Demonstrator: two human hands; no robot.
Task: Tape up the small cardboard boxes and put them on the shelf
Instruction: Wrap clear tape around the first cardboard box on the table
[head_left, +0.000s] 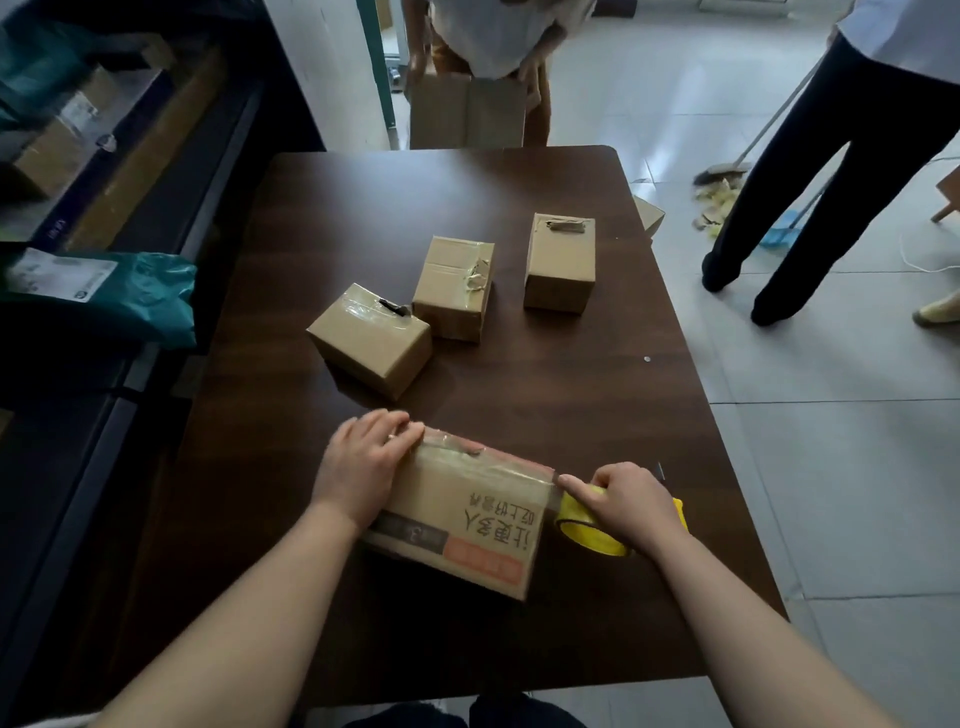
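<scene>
A dark brown surface (519, 395) with faint wood grain. The printed box (467, 519) is tan, marked with black characters, an orange-red panel and a dark grey strip. The tape roll (587, 530) is bright yellow. Three plain boxes (371, 340) (454, 288) (560, 262) are the same cardboard brown, streaked with glossy clear tape. Teal bags (130, 296) carry white labels against a dark blue shelf (156, 171). The floor (831, 415) is pale grey tile with thin dark joints. A bystander's trousers (831, 156) are black.

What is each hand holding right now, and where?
Left hand holds the printed box at its left end; right hand grips the yellow tape roll by its rim.
</scene>
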